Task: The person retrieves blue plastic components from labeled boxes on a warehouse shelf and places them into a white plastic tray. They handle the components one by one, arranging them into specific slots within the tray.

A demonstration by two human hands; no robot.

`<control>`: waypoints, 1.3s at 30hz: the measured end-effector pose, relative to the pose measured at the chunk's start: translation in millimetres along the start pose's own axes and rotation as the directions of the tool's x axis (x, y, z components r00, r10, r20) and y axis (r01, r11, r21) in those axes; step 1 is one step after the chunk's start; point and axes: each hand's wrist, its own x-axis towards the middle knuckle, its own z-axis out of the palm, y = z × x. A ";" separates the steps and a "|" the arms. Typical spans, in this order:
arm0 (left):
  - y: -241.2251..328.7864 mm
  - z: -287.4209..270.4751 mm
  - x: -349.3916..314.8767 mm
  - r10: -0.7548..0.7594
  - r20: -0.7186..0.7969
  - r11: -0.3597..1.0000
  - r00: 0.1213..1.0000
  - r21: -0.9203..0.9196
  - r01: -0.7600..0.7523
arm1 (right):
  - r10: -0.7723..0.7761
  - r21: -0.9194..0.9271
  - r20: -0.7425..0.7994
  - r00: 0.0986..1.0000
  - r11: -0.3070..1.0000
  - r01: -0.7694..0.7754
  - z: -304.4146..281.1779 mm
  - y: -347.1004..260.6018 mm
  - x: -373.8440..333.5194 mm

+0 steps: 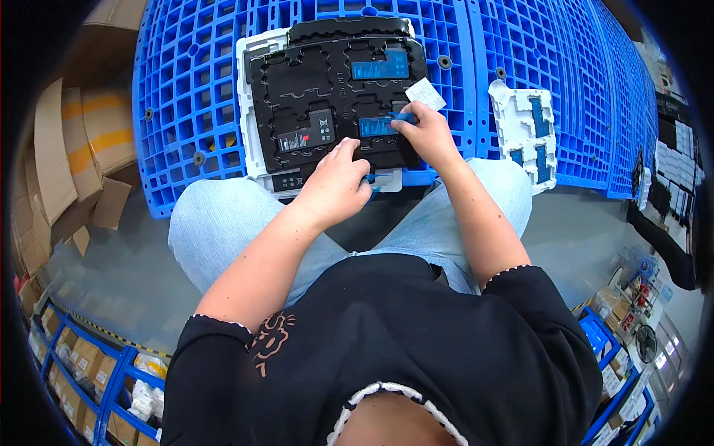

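A black moulded tray (297,78) with shaped pockets lies before me, holding flat batteries. My right hand (428,134) is closed at the right end of a blue-faced battery (374,126), pinching a blue piece of film (402,117) there. Another blue-faced battery (381,69) sits in the far right pocket, and a black battery (306,134) with a small red mark lies in the near left one. My left hand (336,181) bends over the tray's near edge, its fingertips by the tray. Something small and blue shows beside its curled fingers; what it is stays unclear.
White foam trays (253,126) lie under the black one, on blue plastic pallets (201,82). Beside my right knee a white tray (513,123) holds more blue-faced pieces. A white label (426,94) lies at the black tray's right edge. Cardboard boxes (100,126) stand at left.
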 end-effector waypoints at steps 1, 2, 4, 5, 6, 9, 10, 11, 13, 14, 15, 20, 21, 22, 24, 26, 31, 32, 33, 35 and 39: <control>0.2 0.0 0.1 0.001 0.006 1.000 1.000 0.001 -0.001 | -0.005 -0.007 -0.003 1.000 1.000 0.005 0.1 0.0 -0.7; -0.1 1.5 -0.3 0.008 -0.002 1.000 1.000 0.013 -0.008 | -0.011 -0.013 -0.006 1.000 1.000 0.010 0.3 0.1 -0.9; -0.9 7.5 -2.3 0.022 -0.015 0.999 1.000 0.034 -0.021 | -0.048 -0.014 -0.032 0.998 0.999 0.048 2.5 4.1 -0.5; -0.5 8.0 -2.7 0.020 -0.013 0.999 1.000 0.049 -0.020 | -0.067 -0.014 -0.044 0.997 0.998 0.066 3.6 5.6 -0.1; 0.6 8.3 -2.3 0.021 -0.008 0.998 1.000 0.064 -0.020 | -0.062 -0.004 -0.048 0.997 0.998 0.062 3.8 6.6 0.0; 2.5 7.8 -1.8 0.008 0.008 0.998 1.000 0.063 -0.008 | -0.042 0.007 -0.054 0.998 0.999 0.043 3.5 5.2 -0.4; 2.5 7.8 -1.9 0.002 0.011 0.998 1.000 0.055 -0.002 | -0.033 -0.002 -0.053 0.998 0.999 0.033 2.9 3.4 -0.7; 2.6 8.3 -2.0 -0.001 0.014 0.998 1.000 0.057 0.000 | -0.024 -0.011 -0.053 0.998 1.000 0.024 2.5 2.5 -1.1; 3.0 8.7 -2.1 -0.008 0.017 0.998 1.000 0.064 0.007 | -0.025 -0.046 -0.053 0.998 0.999 0.023 2.6 2.1 -1.3; 3.5 8.2 -2.1 -0.011 0.018 0.998 1.000 0.069 0.010 | -0.026 -0.064 -0.052 0.998 0.998 0.022 2.6 1.8 -1.2; 4.3 8.0 -2.6 -0.014 0.021 0.997 1.000 0.072 0.013 | -0.015 -0.057 -0.047 0.999 0.998 0.013 2.6 1.4 -1.2; 5.3 8.9 -2.4 -0.014 0.016 0.996 1.000 0.088 0.013 | -0.047 -0.082 -0.061 0.997 0.996 0.042 4.3 4.2 -0.2; 4.8 10.1 -2.7 -0.011 0.011 0.995 1.000 0.100 0.010 | -0.053 -0.085 -0.061 0.997 0.995 0.047 4.6 4.6 0.1; 4.6 10.9 -2.8 -0.008 0.006 0.994 1.000 0.112 0.007 | -0.058 -0.088 -0.062 0.996 0.995 0.053 4.7 4.8 0.4; 5.1 10.6 -1.9 -0.009 -0.002 0.991 1.000 0.133 0.009 | -0.064 -0.097 -0.068 0.996 0.994 0.057 5.4 5.2 0.3; 6.0 11.1 -1.9 -0.004 -0.022 0.986 1.000 0.166 0.007 | -0.065 -0.108 -0.080 0.995 0.993 0.056 6.1 4.6 -0.1; 6.2 11.6 0.9 0.016 -0.060 0.965 0.998 0.261 0.000 | -0.054 -0.161 -0.088 0.995 0.986 0.039 5.8 -3.3 -2.3; 4.8 12.6 1.6 0.021 -0.054 0.956 0.998 0.293 -0.004 | -0.047 -0.174 -0.090 0.995 0.984 0.031 6.3 -6.5 -3.2; 2.8 14.0 2.6 0.027 -0.049 0.945 0.998 0.326 -0.010 | -0.040 -0.225 -0.112 0.993 0.974 0.014 7.2 -9.5 -4.1; 3.2 14.5 3.5 0.030 -0.038 0.927 0.999 0.374 -0.014 | -0.029 -0.322 -0.159 0.987 0.947 -0.024 9.3 -16.1 -6.6; 5.8 14.0 5.5 0.024 -0.030 0.914 0.999 0.405 -0.009 | -0.022 -0.362 -0.313 0.950 0.927 -0.097 6.4 -18.1 -12.5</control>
